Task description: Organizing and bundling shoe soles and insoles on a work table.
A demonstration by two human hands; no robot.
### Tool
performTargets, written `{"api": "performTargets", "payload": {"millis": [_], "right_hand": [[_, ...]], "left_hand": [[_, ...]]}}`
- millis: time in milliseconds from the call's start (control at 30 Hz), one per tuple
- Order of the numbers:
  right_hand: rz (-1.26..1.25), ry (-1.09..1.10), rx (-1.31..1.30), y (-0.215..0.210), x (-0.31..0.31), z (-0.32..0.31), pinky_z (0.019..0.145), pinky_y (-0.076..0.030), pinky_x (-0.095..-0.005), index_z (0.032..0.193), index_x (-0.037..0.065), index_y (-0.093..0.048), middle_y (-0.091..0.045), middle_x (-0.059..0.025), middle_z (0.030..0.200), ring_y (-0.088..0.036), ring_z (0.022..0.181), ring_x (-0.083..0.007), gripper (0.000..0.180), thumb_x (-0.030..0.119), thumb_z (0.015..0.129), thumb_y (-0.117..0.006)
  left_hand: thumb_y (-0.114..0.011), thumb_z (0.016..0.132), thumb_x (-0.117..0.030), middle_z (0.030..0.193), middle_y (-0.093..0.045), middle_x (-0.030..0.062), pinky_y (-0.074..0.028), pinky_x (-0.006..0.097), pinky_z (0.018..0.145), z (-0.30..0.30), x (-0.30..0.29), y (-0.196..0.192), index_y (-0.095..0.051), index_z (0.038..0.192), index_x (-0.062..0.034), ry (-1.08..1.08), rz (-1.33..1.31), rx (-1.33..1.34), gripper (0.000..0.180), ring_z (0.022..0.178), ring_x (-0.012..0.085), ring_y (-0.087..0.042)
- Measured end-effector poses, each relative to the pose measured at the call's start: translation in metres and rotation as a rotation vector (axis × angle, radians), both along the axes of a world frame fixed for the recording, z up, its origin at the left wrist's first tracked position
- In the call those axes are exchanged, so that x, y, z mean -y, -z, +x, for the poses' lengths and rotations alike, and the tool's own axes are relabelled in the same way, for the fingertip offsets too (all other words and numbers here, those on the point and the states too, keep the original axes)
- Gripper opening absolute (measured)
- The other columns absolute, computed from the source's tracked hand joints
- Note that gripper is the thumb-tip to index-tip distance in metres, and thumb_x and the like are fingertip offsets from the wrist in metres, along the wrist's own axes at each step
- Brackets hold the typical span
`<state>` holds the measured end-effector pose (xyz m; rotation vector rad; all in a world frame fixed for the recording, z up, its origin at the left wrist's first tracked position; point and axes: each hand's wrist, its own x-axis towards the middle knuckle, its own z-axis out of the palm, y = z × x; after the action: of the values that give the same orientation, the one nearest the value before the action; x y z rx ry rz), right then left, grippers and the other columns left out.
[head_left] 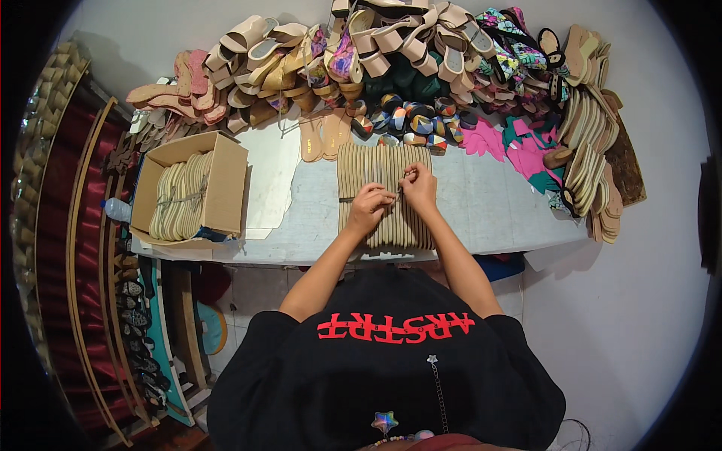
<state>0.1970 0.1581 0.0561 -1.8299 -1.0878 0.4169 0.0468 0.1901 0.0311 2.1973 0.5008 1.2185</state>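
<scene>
A thick bundle of beige shoe soles (385, 161), standing on edge and packed side by side, sits on the table in front of me. A thin dark tie (346, 199) runs across its left side and passes under my fingers. My left hand (369, 207) rests on the bundle's middle, fingers pinched on the tie. Just right of it and slightly farther away, my right hand (419, 188) is also closed, its fingertips pinching near the same tie. The exact end in each pinch is too small to make out.
To the left, an open cardboard box (233, 180) holds tied soles. Finished sandals (406, 37) are heaped along the back, with a pair of tan insoles (325, 135) before them. Stacked soles (590, 161) and pink fabric pieces (526, 146) lie at right; a wooden rack (83, 225) stands far left.
</scene>
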Motion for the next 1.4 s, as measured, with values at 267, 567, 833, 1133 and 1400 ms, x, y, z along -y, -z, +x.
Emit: {"api": "performTargets", "payload": {"millis": [267,567,833,1133,1400], "right_hand": [[0.254,-0.023,0.303,0.026,0.007,-0.011,0.058,-0.042,-0.0389,0.081,0.0,-0.043,-0.049,-0.0174,0.067,-0.052,0.065,-0.0354,0.016,-0.01,0.069,-0.049],[0.176,0.001,0.031,0.018,0.024,-0.005,0.06,-0.043,-0.0348,0.088,0.0,-0.046,-0.051,-0.0143,0.072,-0.055,0.066,-0.0291,0.018,-0.007,0.072,-0.051],[-0.102,-0.357,-0.819,0.012,0.016,0.022,0.048,-0.044,-0.023,0.102,0.001,-0.047,-0.05,-0.0014,0.071,-0.05,0.055,-0.0088,0.023,0.001,0.08,-0.052],[-0.199,-0.604,0.101,-0.008,0.009,0.025,0.052,-0.042,-0.0314,0.07,0.0,-0.058,-0.054,-0.006,0.057,-0.053,0.052,-0.0179,0.007,0.003,0.066,-0.064],[-0.058,-0.748,0.46,-0.01,0.0,0.026,0.062,-0.047,-0.0396,0.068,0.0,-0.061,-0.059,-0.0166,0.069,-0.058,0.067,-0.0343,0.012,0.003,0.057,-0.066]], "left_hand": [[-0.068,0.066,-0.013,0.078,-0.065,-0.0025,-0.029,0.033,0.077,-0.023,-0.004,0.004,-0.065,0.073,-0.0097,-0.115,-0.108,-0.246,0.008,0.077,0.0159,-0.05],[-0.067,0.07,-0.026,0.072,-0.061,0.0031,-0.028,0.035,0.078,-0.009,0.003,-0.001,-0.066,0.074,-0.0119,-0.457,-0.455,-0.344,0.014,0.08,0.0192,-0.051],[-0.062,0.076,-0.023,0.079,-0.064,0.0038,-0.031,0.035,0.076,0.006,-0.012,0.026,-0.059,0.077,-0.0078,-0.311,-0.749,-0.205,0.016,0.075,0.017,-0.056],[-0.059,0.08,-0.011,0.076,-0.063,0.0047,-0.041,0.022,0.063,0.007,-0.014,0.027,-0.051,0.079,-0.0035,0.005,-0.894,0.024,0.011,0.068,0.0084,-0.055],[-0.065,0.074,-0.013,0.072,-0.063,0.005,-0.04,0.026,0.063,0.006,-0.008,0.021,-0.06,0.083,-0.005,-0.098,-0.689,-0.092,0.012,0.064,0.0137,-0.056]]}}
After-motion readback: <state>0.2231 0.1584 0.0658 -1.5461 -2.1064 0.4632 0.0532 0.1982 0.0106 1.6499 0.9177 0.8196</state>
